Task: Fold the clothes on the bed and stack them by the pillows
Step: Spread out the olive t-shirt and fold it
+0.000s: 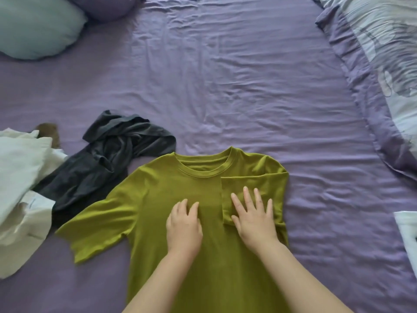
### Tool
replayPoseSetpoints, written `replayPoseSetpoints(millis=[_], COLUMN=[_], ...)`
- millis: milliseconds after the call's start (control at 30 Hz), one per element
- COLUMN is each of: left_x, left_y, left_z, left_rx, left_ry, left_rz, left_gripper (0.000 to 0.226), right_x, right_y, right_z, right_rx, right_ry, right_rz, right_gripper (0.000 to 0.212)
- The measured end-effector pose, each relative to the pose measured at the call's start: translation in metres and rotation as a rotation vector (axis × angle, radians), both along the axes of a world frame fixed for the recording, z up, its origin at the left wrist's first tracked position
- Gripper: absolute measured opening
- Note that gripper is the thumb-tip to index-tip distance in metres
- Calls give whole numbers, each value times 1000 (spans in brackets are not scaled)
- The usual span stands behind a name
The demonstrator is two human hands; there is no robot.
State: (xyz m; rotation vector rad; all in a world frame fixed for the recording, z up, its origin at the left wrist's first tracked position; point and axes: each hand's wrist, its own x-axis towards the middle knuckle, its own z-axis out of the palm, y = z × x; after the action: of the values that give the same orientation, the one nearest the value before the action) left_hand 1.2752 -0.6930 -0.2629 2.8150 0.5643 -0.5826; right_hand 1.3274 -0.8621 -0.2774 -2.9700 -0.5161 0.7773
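Bed (pixel 225 75) is being covered by a wrinkled purple sheet; a patterned duvet (pixel 383 53) is being kept at its right edge. Green t-shirt (pixel 171 199) is being laid flat front-centre, right sleeve folded in over the chest. Dark grey garment (pixel 108 159) and white clothes (pixel 20 177) are being left heaped just left of it. Pillows (pixel 33 28) are being kept far left. Right hand (pixel 255 218), grip apart, is being pressed on the folded sleeve; left hand (pixel 184 224), fingers relaxed, is being rested mid-chest.

Under your palms the olive T-shirt (pixel 171 199) is matt, smooth knit cloth with a ribbed collar. The purple sheet (pixel 225 86) looks thin, creased, faintly sheened; the dark garment (pixel 108 159) is soft and crumpled.
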Motion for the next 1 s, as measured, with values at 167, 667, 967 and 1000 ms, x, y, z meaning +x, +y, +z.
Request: replayPoseSetpoints(millis=[167, 667, 967, 1000], left_x=[-34, -60, -65, -66], left_y=[39, 226, 266, 268], left_z=[-3, 3, 7, 10], left_rx=[-41, 213, 305, 314], left_ry=[64, -3, 86, 73], left_rz=[-74, 301, 282, 239], left_gripper=[56, 50, 36, 33], right_x=[-6, -55, -62, -62], right_y=[30, 201, 247, 248], right_z=[6, 6, -5, -4], right_rx=[-53, 83, 22, 10], right_ry=[5, -11, 10, 16], right_rz=[-36, 293, 217, 202], right_gripper=[60, 59, 59, 60])
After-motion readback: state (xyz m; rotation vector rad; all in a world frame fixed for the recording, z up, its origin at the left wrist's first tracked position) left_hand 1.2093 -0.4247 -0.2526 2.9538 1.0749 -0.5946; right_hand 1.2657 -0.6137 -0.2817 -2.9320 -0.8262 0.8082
